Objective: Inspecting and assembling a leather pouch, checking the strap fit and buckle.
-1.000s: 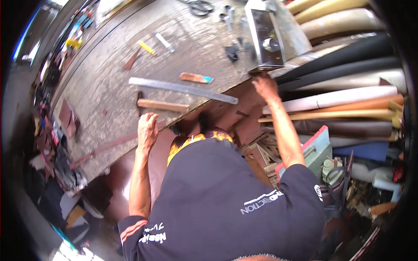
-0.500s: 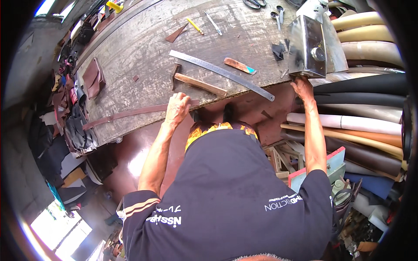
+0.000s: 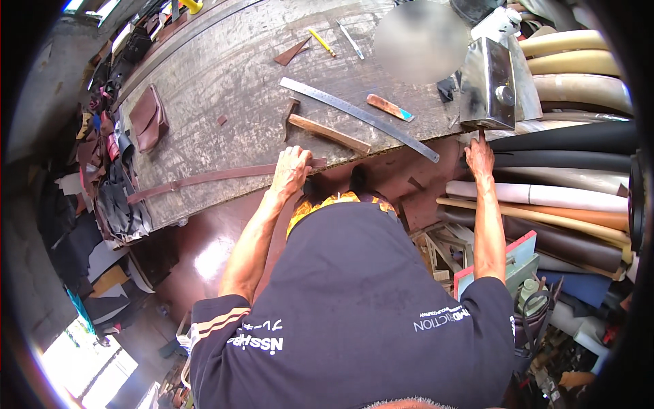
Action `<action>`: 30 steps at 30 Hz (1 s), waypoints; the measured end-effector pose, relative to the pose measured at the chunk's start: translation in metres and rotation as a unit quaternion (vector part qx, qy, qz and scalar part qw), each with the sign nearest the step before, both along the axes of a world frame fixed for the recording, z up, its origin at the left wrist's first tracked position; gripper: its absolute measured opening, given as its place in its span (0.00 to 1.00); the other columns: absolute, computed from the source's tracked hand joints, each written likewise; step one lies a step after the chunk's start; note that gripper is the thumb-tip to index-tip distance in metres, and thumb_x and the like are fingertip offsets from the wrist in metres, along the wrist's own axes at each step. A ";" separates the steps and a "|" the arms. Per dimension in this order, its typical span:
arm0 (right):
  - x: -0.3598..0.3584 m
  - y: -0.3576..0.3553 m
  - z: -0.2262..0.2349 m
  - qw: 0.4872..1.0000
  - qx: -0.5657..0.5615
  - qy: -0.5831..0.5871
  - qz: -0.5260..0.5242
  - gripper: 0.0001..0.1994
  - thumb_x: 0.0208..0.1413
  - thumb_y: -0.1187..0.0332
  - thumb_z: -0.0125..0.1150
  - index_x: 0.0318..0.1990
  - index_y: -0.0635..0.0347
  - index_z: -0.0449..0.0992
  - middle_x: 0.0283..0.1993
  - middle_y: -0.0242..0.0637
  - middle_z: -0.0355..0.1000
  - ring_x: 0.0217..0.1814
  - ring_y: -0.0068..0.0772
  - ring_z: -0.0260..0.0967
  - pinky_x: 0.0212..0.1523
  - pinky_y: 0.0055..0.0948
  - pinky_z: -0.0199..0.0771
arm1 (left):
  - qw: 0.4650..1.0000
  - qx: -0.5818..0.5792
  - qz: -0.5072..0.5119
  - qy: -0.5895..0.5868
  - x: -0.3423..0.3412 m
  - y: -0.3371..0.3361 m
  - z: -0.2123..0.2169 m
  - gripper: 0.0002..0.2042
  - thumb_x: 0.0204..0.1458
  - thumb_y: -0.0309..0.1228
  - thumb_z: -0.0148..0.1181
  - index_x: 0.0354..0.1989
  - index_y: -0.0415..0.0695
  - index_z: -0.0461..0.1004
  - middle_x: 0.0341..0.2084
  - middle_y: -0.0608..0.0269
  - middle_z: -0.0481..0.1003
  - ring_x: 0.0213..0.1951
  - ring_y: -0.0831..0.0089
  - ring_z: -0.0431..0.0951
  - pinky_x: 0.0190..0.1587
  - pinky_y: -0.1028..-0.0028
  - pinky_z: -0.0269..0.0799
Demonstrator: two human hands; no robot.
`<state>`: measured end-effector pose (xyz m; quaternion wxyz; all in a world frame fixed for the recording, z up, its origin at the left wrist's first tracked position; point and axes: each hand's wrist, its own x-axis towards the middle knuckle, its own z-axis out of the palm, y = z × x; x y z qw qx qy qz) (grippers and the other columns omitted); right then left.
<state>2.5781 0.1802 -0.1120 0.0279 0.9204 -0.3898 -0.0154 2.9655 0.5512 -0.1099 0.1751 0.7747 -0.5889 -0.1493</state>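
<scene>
One finger of your right hand reaches the metal box; your left hand curls over a brown strip; both grips unclear.

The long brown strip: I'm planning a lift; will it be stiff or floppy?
Probably floppy: the strip looks thin and lies flat on the tabletop. Likely light, being narrow. Lifted near the left hand, its far end may sag.
</scene>
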 end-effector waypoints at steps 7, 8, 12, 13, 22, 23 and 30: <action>0.076 0.069 0.058 0.944 0.225 -0.233 -0.060 0.11 0.52 0.63 0.63 0.34 0.62 0.76 0.31 0.44 0.74 0.32 0.41 0.73 0.34 0.36 0.73 | 0.993 -0.107 0.036 0.045 0.017 -0.001 -0.003 0.07 0.42 0.24 0.61 0.32 0.44 0.72 0.31 0.58 0.68 0.38 0.59 0.69 0.40 0.64 0.65; 0.101 0.097 0.070 0.903 0.318 -0.280 -0.066 0.09 0.53 0.65 0.62 0.35 0.62 0.76 0.36 0.41 0.77 0.34 0.32 0.74 0.37 0.31 0.74 | 0.992 -0.122 0.013 -0.018 0.018 -0.001 0.002 0.06 0.42 0.23 0.58 0.31 0.43 0.73 0.31 0.58 0.67 0.38 0.60 0.69 0.39 0.66 0.66; 0.178 0.206 0.073 0.794 0.521 -0.308 0.048 0.11 0.52 0.74 0.59 0.43 0.62 0.70 0.56 0.45 0.72 0.51 0.37 0.73 0.51 0.34 0.73 | 0.988 -0.098 -0.055 -0.102 0.012 0.007 -0.010 0.08 0.43 0.27 0.55 0.32 0.41 0.73 0.31 0.58 0.67 0.38 0.63 0.68 0.41 0.67 0.66; 0.188 0.224 0.048 0.797 0.497 -0.327 0.104 0.11 0.53 0.76 0.58 0.44 0.63 0.69 0.60 0.46 0.68 0.58 0.37 0.69 0.56 0.34 0.70 | 0.988 -0.107 -0.054 -0.094 0.010 0.007 -0.008 0.08 0.43 0.26 0.55 0.33 0.40 0.73 0.31 0.58 0.67 0.37 0.62 0.68 0.40 0.67 0.66; 0.232 0.273 -0.007 0.918 0.230 -0.195 0.258 0.18 0.48 0.80 0.51 0.50 0.64 0.68 0.63 0.46 0.63 0.61 0.46 0.62 0.61 0.41 0.61 | 0.992 -0.117 -0.030 -0.040 0.010 0.015 -0.017 0.10 0.45 0.25 0.55 0.37 0.41 0.74 0.33 0.59 0.69 0.39 0.61 0.69 0.42 0.66 0.66; 0.234 0.276 -0.005 0.925 0.211 -0.175 0.261 0.16 0.49 0.79 0.51 0.48 0.64 0.68 0.64 0.47 0.61 0.61 0.47 0.61 0.61 0.41 0.61 | 0.991 -0.128 -0.018 -0.023 0.010 0.016 -0.018 0.09 0.46 0.25 0.56 0.37 0.42 0.75 0.33 0.59 0.69 0.39 0.61 0.69 0.42 0.65 0.66; 0.229 0.283 0.001 0.930 0.200 -0.143 0.272 0.13 0.53 0.75 0.49 0.46 0.65 0.69 0.67 0.48 0.57 0.66 0.47 0.57 0.64 0.41 0.58 | 0.980 -0.185 0.031 0.061 0.012 0.018 -0.027 0.05 0.49 0.27 0.60 0.34 0.44 0.77 0.32 0.61 0.70 0.38 0.62 0.69 0.41 0.65 0.65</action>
